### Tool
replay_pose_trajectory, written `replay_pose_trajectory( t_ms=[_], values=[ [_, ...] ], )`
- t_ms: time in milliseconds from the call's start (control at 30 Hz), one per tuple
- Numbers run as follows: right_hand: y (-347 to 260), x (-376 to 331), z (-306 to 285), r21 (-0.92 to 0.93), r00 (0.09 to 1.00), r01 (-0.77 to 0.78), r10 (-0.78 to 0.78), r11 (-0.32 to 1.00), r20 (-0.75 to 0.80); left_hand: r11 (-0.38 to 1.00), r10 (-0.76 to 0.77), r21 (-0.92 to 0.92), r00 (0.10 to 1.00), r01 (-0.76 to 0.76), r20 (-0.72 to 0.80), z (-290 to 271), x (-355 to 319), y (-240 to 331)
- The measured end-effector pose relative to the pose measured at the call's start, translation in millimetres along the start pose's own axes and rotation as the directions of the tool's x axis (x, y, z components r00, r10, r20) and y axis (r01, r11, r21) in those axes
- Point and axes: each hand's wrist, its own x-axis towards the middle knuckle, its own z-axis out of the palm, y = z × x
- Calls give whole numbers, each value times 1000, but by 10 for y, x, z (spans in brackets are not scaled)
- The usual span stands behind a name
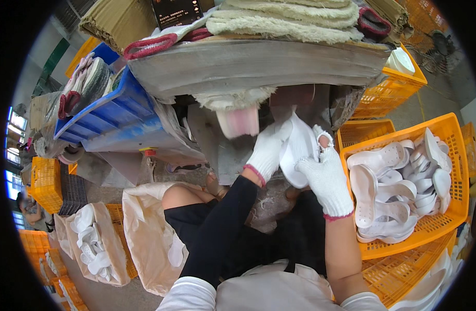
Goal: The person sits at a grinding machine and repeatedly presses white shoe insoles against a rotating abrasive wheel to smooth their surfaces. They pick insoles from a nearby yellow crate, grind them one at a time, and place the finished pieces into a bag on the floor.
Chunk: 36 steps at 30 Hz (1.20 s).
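- White sole [298,149] is gripped between left hand [267,151] and right hand [327,177] — just right of the blurred roller [239,122].
- Pressure is probably best applied lightly, evenly.
- Bare right fingertip [326,140] should be kept clear — glove looks torn there.

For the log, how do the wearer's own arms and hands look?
The left hand and right hand wear white knit gloves with pinkish-red cuff edges; part of one right finger shows bare. A close-fitting black sleeve covers the left forearm; the right forearm is bare. White short sleeves show on both upper arms.
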Motion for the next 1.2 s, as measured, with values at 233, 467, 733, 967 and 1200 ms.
replay_pose_trajectory(
  t_ms=[233, 467, 733, 967, 1200],
  values=[
    [86, 8, 201, -378, 934, 96, -215, 921, -285, 973, -145, -203, 972, 107, -183, 47, 302, -125],
    [-4, 420, 168, -296, 934, 216, -285, 930, -214, 889, -139, -454, 979, 56, -151, -958, 171, -220],
    [160, 751, 336, -432, 988, -79, 14, 899, -151, 920, -214, -392, 816, -17, -537, -864, -1351, -281],
    [411, 323, 253, -406, 870, 493, -432, 769, 239, 938, -324, -89, 753, 336, -572, -933, -1329, -248],
    [196, -99, -1040, -378, 826, -112, 298, 919, 479, 779, -592, 107, 781, 618, -202, -920, -1049, 494]
  ],
)
